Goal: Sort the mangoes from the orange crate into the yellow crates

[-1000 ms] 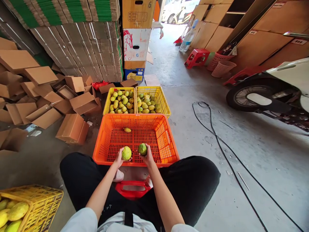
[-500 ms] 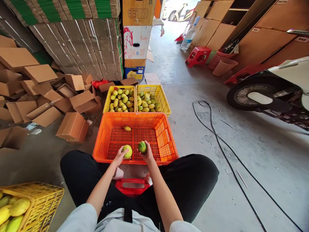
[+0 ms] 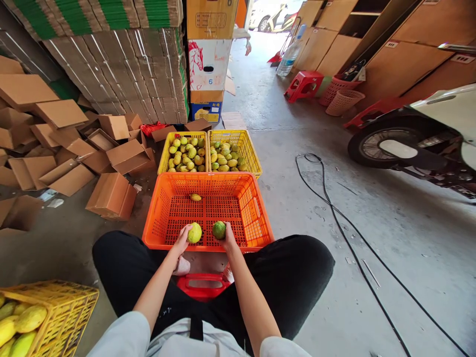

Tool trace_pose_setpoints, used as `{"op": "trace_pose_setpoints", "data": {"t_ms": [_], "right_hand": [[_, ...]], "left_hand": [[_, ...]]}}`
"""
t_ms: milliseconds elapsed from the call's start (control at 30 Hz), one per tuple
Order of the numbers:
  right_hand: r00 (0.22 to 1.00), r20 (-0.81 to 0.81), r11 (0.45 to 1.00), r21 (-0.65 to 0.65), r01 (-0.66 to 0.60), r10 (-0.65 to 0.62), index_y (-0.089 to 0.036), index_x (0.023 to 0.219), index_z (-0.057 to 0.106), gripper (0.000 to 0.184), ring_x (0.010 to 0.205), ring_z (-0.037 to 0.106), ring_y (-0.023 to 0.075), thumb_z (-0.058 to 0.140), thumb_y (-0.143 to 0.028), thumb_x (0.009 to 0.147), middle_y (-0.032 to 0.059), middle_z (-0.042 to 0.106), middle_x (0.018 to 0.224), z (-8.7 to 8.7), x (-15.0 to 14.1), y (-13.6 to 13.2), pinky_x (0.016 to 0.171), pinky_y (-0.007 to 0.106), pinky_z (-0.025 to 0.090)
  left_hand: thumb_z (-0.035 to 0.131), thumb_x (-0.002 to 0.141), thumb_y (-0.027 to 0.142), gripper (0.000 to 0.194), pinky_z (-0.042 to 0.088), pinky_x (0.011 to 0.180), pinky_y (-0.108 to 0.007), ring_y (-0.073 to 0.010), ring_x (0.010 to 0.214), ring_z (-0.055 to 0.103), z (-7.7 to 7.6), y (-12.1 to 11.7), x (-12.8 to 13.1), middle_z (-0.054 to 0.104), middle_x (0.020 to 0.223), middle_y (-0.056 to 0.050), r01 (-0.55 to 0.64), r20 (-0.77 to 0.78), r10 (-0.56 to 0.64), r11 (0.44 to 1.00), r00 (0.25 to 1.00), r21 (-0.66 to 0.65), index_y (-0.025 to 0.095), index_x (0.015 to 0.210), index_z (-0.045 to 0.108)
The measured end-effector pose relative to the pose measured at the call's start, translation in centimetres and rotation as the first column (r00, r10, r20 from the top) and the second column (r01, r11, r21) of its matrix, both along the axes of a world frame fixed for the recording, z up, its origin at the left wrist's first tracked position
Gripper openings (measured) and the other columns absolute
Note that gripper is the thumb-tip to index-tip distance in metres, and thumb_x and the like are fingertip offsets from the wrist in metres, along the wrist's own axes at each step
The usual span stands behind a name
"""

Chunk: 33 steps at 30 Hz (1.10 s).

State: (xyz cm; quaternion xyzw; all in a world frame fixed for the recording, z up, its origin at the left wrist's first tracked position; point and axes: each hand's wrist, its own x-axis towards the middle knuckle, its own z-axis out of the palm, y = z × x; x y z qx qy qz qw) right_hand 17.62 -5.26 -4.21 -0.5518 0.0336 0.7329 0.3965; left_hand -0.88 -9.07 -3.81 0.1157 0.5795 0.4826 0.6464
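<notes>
My left hand (image 3: 182,239) is closed around a yellow-green fruit (image 3: 194,233), round and pale. A darker green fruit (image 3: 219,229) sits in the grip of my right hand (image 3: 228,237). Both fruits hang over the near part of an orange plastic crate (image 3: 156,213), a small gap between them. Inside that crate, toward its far side, one small yellow fruit (image 3: 195,197) lies on the slotted floor. The exact kind of fruit I cannot make out. My fingers are partly hidden behind what they hold.
Two yellow crates, a left one (image 3: 163,153) and a right one (image 3: 255,156), hold many fruits beyond the orange crate. Another yellow crate (image 3: 70,302) with larger yellow fruits stands lower left. Cardboard boxes (image 3: 111,196) litter the left floor. A black cable (image 3: 336,210) and motorbike (image 3: 405,144) are at right.
Both hands stay over the orange crate, each keeping its fruit. The left fruit has shifted slightly left, and the right one has dropped a little. The view has moved slightly.
</notes>
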Motion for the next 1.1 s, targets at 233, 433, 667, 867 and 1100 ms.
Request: {"op": "trace_pose_setpoints", "data": {"t_ms": [233, 433, 667, 867, 1100], "right_hand": [[0.995, -0.044, 0.995, 0.039, -0.087, 0.089, -0.018, 0.085, 0.06, 0.024, 0.061, 0.07, 0.019, 0.046, -0.036, 0.093, 0.0062, 0.069, 0.071, 1.7, -0.2, -0.6, 0.055, 0.029, 0.056], [0.98, -0.115, 0.985, 0.086, -0.151, 0.16, -0.018, 0.088, 0.061, 0.032, 0.061, 0.07, 0.0196, 0.054, -0.049, 0.092, 0.005, 0.068, 0.07, 3.0, -0.3, -0.5, 0.055, 0.031, 0.058], [0.985, -0.104, 0.974, 0.196, -0.116, 0.138, -0.019, 0.093, 0.06, 0.021, 0.06, 0.07, 0.0171, 0.062, -0.039, 0.09, 0.0047, 0.071, 0.079, 3.6, -0.5, -0.5, 0.045, 0.023, 0.053], [0.975, -0.157, 0.963, 0.243, -0.119, 0.16, -0.015, 0.085, 0.061, 0.034, 0.051, 0.067, 0.0176, 0.052, -0.047, 0.092, 0.0075, 0.068, 0.071, 3.2, -0.2, -0.5, 0.028, 0.016, 0.03], [0.979, -0.144, 0.976, 0.182, -0.119, 0.146, -0.017, 0.09, 0.06, 0.028, 0.05, 0.064, 0.0188, 0.042, -0.039, 0.091, 0.0082, 0.069, 0.072, 1.4, 0.2, -0.1, 0.031, 0.018, 0.03]], "left_hand": [[0.069, 0.073, 0.037, 0.031, 0.059, 0.074, -0.038, -0.0268, 0.088, 0.071, -0.2, 0.0, -0.4, 0.072, 0.093, -0.01, 0.057, 0.091, -0.064, 0.995, 0.994, 0.079, 0.014, 0.093, 0.067], [0.076, 0.077, 0.032, 0.028, 0.061, 0.08, -0.047, -0.0247, 0.086, 0.071, -0.6, 0.0, -0.9, 0.07, 0.091, -0.01, -0.006, 0.188, -0.001, 0.999, 0.982, 0.035, 0.016, 0.095, 0.061], [0.075, 0.076, 0.028, 0.028, 0.06, 0.081, -0.042, -0.0225, 0.085, 0.07, -1.2, 0.1, -1.4, 0.069, 0.093, -0.011, -0.031, 0.226, 0.039, 0.999, 0.973, -0.043, 0.014, 0.097, 0.064], [0.06, 0.087, 0.034, 0.026, 0.06, 0.073, -0.034, -0.0193, 0.076, 0.07, -0.5, 0.6, -1.6, 0.07, 0.087, -0.008, -0.143, 0.27, 0.185, 0.975, 0.945, -0.17, 0.017, 0.107, 0.061], [0.048, 0.093, 0.046, 0.043, 0.061, 0.075, -0.039, -0.0229, 0.078, 0.07, 0.2, 0.6, -1.7, 0.07, 0.084, -0.012, -0.159, 0.39, 0.211, 0.974, 0.896, -0.162, 0.014, 0.121, 0.057]]}}
